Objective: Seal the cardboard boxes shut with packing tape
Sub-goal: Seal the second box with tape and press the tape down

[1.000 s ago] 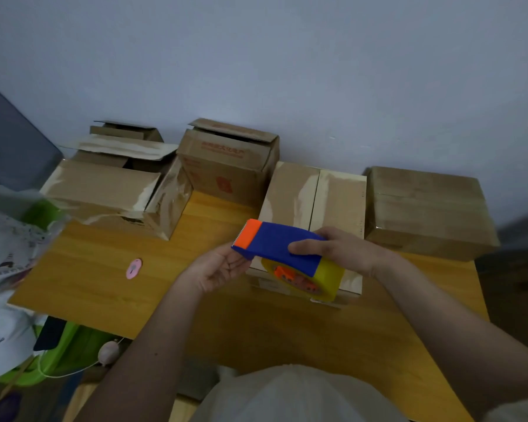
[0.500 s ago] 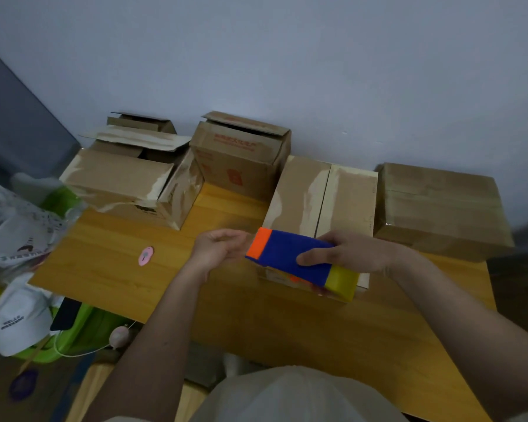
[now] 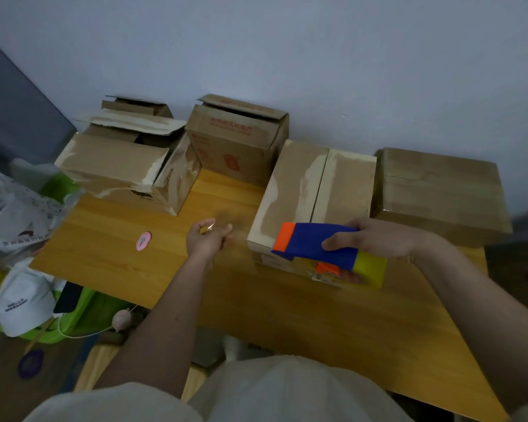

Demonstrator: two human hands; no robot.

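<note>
A wooden table (image 3: 256, 300) fills mid-frame; four cardboard boxes (image 3: 317, 190) line its far edge; right of centre, the right hand (image 3: 378, 239) grips the blue tape dispenser (image 3: 317, 245) over one closed box; the left hand (image 3: 208, 239), centre, pinches a clear tape end (image 3: 211, 227).

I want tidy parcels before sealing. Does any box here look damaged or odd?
Yes. The front left box and the box under the tape dispenser have pale torn patches where the surface paper is stripped. The red-printed box at the back stands open, its flap raised.
</note>
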